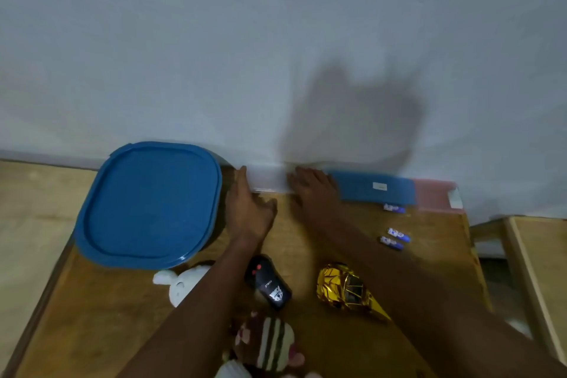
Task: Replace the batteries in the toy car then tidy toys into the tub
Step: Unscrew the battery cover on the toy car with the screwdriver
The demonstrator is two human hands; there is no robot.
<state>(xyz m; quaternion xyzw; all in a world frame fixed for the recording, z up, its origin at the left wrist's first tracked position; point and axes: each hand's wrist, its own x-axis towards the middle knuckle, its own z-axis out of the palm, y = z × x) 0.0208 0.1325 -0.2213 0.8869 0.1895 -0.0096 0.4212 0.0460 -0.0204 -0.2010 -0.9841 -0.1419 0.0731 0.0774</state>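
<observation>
The wooden table [92,316] filled the lower half of the frame. The blue tub [150,205], its lid on, sat at middle left. Both hands were at a pale flat box [270,182] at the table's far edge. The left hand [248,212] had its fingers [241,181] straight along the box's left end, thumb spread. The right hand [313,190] lay over the right end, too blurred to tell how its fingers were set.

The gold toy car [346,291] lay untouched at lower centre, well below both hands and just beside the right forearm, so the right hand looked nearer. Its long axis ran from upper left to lower right. Three batteries [394,238] lay loose at middle right, closest to the right hand.
</observation>
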